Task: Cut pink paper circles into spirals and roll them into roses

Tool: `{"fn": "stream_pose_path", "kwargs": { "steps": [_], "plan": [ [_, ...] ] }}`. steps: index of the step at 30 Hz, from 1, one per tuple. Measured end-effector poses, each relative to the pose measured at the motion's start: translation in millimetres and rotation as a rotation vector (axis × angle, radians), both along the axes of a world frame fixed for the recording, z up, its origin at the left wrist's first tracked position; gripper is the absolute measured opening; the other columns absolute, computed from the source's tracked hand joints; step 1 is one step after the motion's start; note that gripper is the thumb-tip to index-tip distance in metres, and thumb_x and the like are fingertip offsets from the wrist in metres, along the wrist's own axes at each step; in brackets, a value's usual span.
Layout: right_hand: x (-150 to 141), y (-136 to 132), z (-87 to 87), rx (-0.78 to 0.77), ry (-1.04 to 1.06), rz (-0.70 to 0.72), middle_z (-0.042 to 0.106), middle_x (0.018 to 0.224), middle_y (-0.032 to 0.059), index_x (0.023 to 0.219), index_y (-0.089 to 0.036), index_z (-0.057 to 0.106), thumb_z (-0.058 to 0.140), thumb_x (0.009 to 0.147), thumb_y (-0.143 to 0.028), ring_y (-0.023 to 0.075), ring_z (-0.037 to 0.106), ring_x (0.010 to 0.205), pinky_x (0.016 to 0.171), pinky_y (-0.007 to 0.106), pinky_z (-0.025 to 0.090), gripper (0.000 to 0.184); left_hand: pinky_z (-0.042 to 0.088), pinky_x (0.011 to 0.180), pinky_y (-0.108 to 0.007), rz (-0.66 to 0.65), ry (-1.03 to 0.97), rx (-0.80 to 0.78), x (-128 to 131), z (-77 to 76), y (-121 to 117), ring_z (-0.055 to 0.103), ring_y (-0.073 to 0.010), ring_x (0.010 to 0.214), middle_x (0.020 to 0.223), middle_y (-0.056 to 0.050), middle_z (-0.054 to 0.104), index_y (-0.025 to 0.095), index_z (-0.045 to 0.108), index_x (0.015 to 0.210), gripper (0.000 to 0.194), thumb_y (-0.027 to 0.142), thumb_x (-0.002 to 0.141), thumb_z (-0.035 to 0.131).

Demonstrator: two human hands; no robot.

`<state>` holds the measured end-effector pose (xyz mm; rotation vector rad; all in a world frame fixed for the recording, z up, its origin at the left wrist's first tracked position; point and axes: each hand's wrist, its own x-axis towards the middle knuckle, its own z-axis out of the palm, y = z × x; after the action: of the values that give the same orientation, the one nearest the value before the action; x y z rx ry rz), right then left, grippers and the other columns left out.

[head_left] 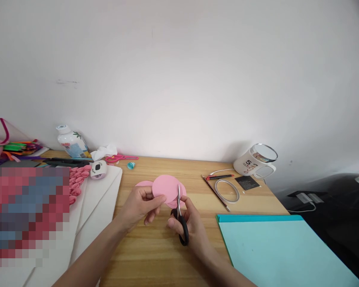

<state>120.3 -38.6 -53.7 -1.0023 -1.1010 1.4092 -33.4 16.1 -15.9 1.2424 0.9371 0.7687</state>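
My left hand pinches the left edge of a round pink paper disc, held upright above the wooden table. My right hand grips black-handled scissors; their blades point up into the disc's right side. More pink paper circles lie on the table just behind the held one.
A stack of teal paper lies at the right front. White sheets cover the left side. At the back are a white mug, a tape ring, pencils, a bottle, pink scissors and a paper punch.
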Motion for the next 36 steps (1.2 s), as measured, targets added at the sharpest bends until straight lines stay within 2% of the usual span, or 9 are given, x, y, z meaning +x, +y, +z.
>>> {"fn": "stream_pose_path", "kwargs": {
  "steps": [4,10,15,26,36],
  "plan": [
    [-2.3,-1.6,-1.6,-0.001,-0.009,0.004,0.032,0.053,-0.0122,0.1,-0.024,0.039,0.07,0.067,-0.045,0.0069,0.025,0.045,0.041,0.018,0.02,0.05,0.032,0.026,-0.015,-0.024,-0.045,-0.054,2.4,1.4,-0.5,0.048,-0.0066,0.03,0.053,0.002,0.061,0.013,0.06,0.072,0.027,0.039,0.073,0.067],
    [-3.3,0.0,-3.9,0.015,0.015,0.029,0.034,0.052,-0.0127,0.099,-0.023,0.038,0.072,0.067,-0.045,0.0063,0.025,0.045,0.042,0.018,0.019,0.051,0.032,0.027,-0.015,-0.012,0.011,-0.041,2.9,-4.5,0.4,0.046,-0.0058,0.029,0.046,0.001,0.057,0.012,0.059,0.055,0.034,0.041,0.068,0.07],
    [-2.3,2.1,-1.9,0.029,0.051,0.008,0.044,0.061,-0.0085,0.101,-0.021,0.037,0.076,0.064,-0.041,0.0079,0.034,0.052,0.047,0.019,0.025,0.057,0.029,0.026,-0.015,-0.045,0.067,-0.017,1.1,-7.4,-0.2,0.044,-0.0063,0.027,0.039,0.001,0.053,0.012,0.057,0.05,0.038,0.043,0.069,0.068],
    [-1.1,0.6,-1.1,0.042,0.037,0.037,0.032,0.053,-0.013,0.099,-0.022,0.038,0.072,0.069,-0.043,0.0057,0.022,0.045,0.042,0.018,0.016,0.05,0.03,0.027,-0.015,-0.03,0.068,-0.002,-0.5,-6.9,0.3,0.046,-0.0063,0.028,0.044,0.001,0.054,0.012,0.057,0.053,0.037,0.043,0.07,0.067],
    [-0.7,-0.5,-1.7,0.004,-0.011,0.018,0.034,0.053,-0.0127,0.101,-0.023,0.037,0.07,0.068,-0.043,0.0061,0.025,0.045,0.04,0.017,0.019,0.05,0.031,0.026,-0.014,0.014,-0.025,0.004,0.9,-1.8,2.0,0.046,-0.0055,0.028,0.047,0.002,0.057,0.012,0.06,0.061,0.03,0.038,0.071,0.069]
  ]
}}
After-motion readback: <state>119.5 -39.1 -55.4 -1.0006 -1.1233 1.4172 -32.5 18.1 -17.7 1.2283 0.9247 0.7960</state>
